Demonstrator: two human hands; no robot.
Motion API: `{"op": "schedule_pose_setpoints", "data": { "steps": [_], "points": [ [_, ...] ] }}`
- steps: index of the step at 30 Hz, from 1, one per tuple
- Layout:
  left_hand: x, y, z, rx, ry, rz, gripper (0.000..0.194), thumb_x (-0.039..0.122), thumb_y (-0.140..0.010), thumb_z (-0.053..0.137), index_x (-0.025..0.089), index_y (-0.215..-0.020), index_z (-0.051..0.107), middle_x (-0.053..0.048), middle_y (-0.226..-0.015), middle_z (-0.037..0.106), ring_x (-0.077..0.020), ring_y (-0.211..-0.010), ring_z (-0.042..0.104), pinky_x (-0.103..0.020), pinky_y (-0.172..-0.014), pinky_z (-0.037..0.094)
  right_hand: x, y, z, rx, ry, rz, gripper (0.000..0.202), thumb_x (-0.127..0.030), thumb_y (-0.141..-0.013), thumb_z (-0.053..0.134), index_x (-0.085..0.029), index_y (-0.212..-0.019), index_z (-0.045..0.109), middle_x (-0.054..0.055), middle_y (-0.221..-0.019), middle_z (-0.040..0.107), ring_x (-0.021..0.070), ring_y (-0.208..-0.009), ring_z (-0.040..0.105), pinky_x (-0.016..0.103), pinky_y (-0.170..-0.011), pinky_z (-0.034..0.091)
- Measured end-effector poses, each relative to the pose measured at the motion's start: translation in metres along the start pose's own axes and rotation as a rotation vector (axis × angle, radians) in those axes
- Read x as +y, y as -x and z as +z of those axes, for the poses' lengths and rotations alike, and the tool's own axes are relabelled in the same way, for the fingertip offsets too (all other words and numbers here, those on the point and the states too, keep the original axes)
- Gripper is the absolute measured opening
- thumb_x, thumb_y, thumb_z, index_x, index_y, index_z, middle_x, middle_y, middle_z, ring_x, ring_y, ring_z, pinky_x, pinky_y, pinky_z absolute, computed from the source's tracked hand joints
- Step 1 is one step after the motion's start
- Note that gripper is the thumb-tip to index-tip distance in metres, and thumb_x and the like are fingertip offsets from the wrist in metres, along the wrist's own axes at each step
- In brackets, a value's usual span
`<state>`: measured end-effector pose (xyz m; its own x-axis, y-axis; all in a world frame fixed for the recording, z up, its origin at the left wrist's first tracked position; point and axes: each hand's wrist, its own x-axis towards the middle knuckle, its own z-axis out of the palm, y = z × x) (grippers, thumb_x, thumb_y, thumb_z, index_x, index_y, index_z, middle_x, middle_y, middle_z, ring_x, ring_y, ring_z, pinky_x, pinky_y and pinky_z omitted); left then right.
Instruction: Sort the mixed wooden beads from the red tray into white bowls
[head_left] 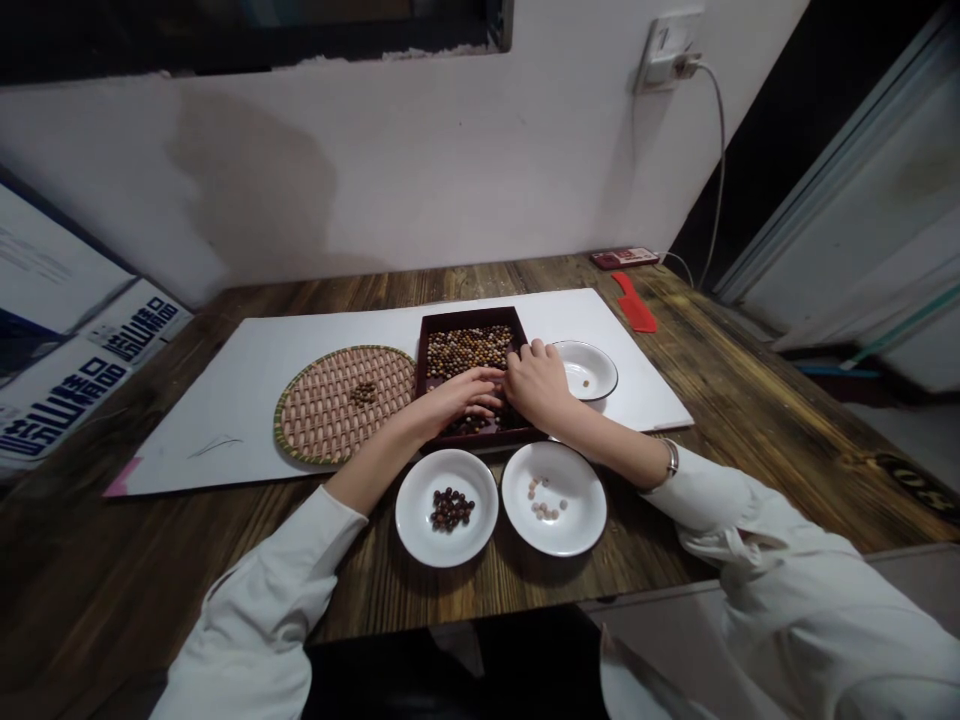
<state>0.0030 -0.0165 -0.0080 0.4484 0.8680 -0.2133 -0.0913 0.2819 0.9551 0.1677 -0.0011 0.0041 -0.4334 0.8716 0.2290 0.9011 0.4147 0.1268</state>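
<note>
A dark red rectangular tray (523, 318) holds many small beads (469, 348) in brown, yellow and pale shades. My left hand (471, 393) reaches over the tray's front half, fingers stretched out and slightly apart. Beside it, at the tray's right edge, my right hand (537, 382) is curled with its knuckles up. Its fingertips point down to the beads and are hidden, so whatever they pinch cannot be seen. In front of the tray stand two white bowls: the left bowl (415, 530) has dark brown beads (452, 510), the right bowl (577, 530) pale beads (550, 510).
A round woven mat (322, 410) with a small heap of brown beads (364, 393) lies left of the tray. Another white bowl (596, 358) with one bead is at the right. A white board (247, 400) lies beneath. A red comb (636, 305) and a phone (624, 258) lie farther back.
</note>
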Motion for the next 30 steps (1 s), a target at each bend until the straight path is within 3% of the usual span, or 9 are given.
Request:
{"op": "schedule_pose_setpoints", "data": {
  "steps": [11,16,22,30],
  "points": [
    [0.017,0.006,0.019,0.146,-0.031,-0.116,0.038,0.018,-0.087,0.054,0.014,-0.124,0.047,-0.011,-0.109,0.063,-0.0125,-0.079,0.066,-0.026,-0.071,0.051,-0.002,0.001,0.000,0.132,0.051,0.036,0.025,-0.021,-0.092,0.039,-0.007,-0.099,0.059,0.021,-0.103,0.058,0.0320,-0.099,0.046,0.039,-0.082,0.028],
    [0.019,0.007,0.022,0.175,-0.017,-0.131,0.053,0.018,-0.086,0.055,0.016,-0.136,0.037,-0.013,-0.117,0.062,-0.0133,-0.079,0.066,-0.026,-0.071,0.051,-0.002,0.002,-0.002,0.092,0.064,0.085,0.024,-0.020,-0.091,0.039,-0.006,-0.100,0.057,0.020,-0.101,0.058,0.0316,-0.098,0.047,0.038,-0.081,0.030],
    [0.017,0.008,0.021,0.119,-0.082,-0.138,0.060,0.021,-0.087,0.055,0.015,-0.141,0.032,-0.017,-0.126,0.058,-0.0145,-0.084,0.067,-0.028,-0.076,0.051,0.000,0.001,-0.001,-0.034,0.062,0.147,0.026,-0.019,-0.092,0.039,-0.004,-0.102,0.057,0.021,-0.102,0.058,0.0308,-0.098,0.047,0.036,-0.078,0.031],
    [0.013,0.007,0.018,0.095,-0.090,-0.144,0.060,0.026,-0.085,0.060,0.016,-0.140,0.036,-0.016,-0.126,0.058,-0.0159,-0.086,0.066,-0.031,-0.078,0.050,0.001,0.000,-0.002,-0.082,0.035,0.158,0.028,-0.020,-0.093,0.038,-0.004,-0.104,0.058,0.021,-0.106,0.058,0.0310,-0.102,0.048,0.036,-0.079,0.031]
  ]
}}
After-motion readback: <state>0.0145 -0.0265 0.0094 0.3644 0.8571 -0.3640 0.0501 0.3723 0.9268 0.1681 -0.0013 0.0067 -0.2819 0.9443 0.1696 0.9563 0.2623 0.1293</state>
